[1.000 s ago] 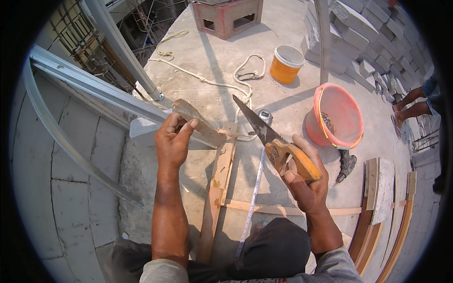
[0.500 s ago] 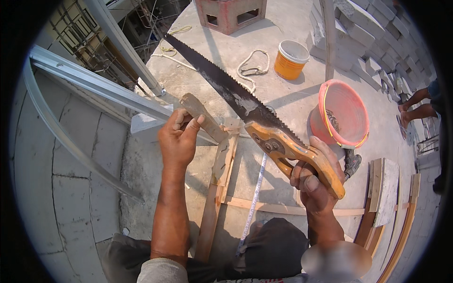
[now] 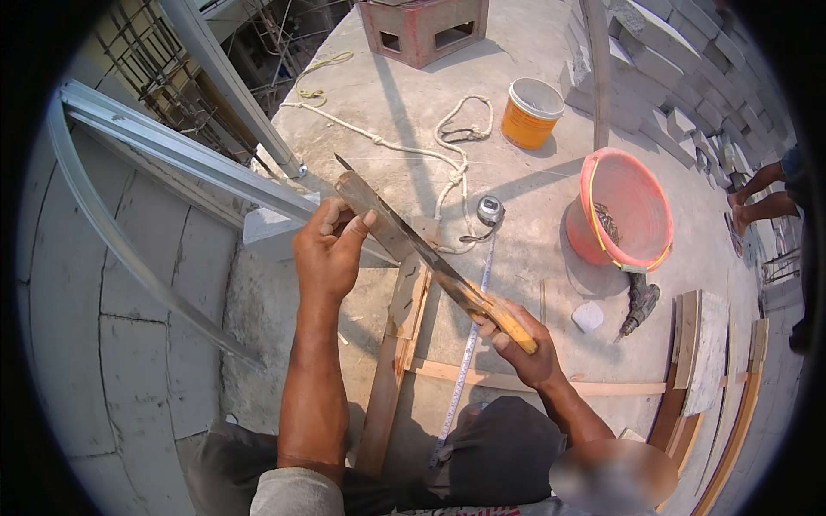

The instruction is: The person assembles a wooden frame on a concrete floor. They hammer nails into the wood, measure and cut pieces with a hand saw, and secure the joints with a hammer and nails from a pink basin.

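My left hand (image 3: 327, 258) is closed on the upper end of a short wooden board (image 3: 372, 213), pinching it between thumb and fingers. The board slants across the top of a long wooden strip (image 3: 385, 378) running down toward my legs. In my right hand (image 3: 535, 348) is a handsaw (image 3: 492, 314), gripped by its yellow-brown wooden handle. Its dark blade is seen almost edge-on, lying along the board's right side; whether it touches the wood I cannot tell. A tape measure (image 3: 490, 209) rests on the floor, its white blade drawn out past the strip toward my knee.
A red bucket (image 3: 578, 225) and an orange pail (image 3: 527, 129) stand ahead to the right, with a power drill (image 3: 641, 301) nearby. White rope (image 3: 379, 138) lies across the floor. Metal rails (image 3: 189, 163) cross the left side. Planks (image 3: 688, 344) lie right; a person's legs (image 3: 761, 205) show beyond.
My right hand has moved left, and the saw has come down from broadside to nearly edge-on beside the board. The tape measure's case is now uncovered. My left hand keeps its grip.
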A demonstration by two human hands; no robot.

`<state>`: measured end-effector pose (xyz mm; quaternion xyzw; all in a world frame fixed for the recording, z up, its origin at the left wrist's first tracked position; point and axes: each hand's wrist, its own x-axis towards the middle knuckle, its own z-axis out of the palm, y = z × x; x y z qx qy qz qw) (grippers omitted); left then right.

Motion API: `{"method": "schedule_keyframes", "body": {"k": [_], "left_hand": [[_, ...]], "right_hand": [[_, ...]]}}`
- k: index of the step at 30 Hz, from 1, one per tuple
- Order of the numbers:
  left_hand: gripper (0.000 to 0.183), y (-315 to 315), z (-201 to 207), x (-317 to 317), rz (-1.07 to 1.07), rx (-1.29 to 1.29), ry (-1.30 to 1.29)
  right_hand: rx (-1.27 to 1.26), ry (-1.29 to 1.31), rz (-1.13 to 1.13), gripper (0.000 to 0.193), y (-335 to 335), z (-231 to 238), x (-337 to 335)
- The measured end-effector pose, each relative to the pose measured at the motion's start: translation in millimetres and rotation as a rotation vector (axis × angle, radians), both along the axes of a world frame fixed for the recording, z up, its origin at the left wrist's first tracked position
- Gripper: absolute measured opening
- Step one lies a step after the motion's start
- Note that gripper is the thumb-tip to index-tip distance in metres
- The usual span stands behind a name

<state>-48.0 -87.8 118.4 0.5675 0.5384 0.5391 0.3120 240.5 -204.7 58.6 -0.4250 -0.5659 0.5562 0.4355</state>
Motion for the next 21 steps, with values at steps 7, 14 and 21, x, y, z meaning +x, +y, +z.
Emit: {"method": "schedule_keyframes", "body": {"k": [7, 14, 21], "left_hand": [[0.013, 0.6, -0.9, -5.2, 0.033, 0.023, -0.025], [0.013, -1.7, 2.1, 1.6, 0.068, 0.036, -0.035], [0.014, -1.8, 2.2, -0.1, 0.081, 0.022, -0.035]], "right_hand": [[-0.511, 0.788, -0.203, 0.055, 9.6, -17.3, -10.8], [0.121, 0.234, -0.195, 0.06, 12.6, 61.5, -2.6], [0.088, -0.316, -0.05, 0.031, 16.1, 51.6, -28.3]]}}
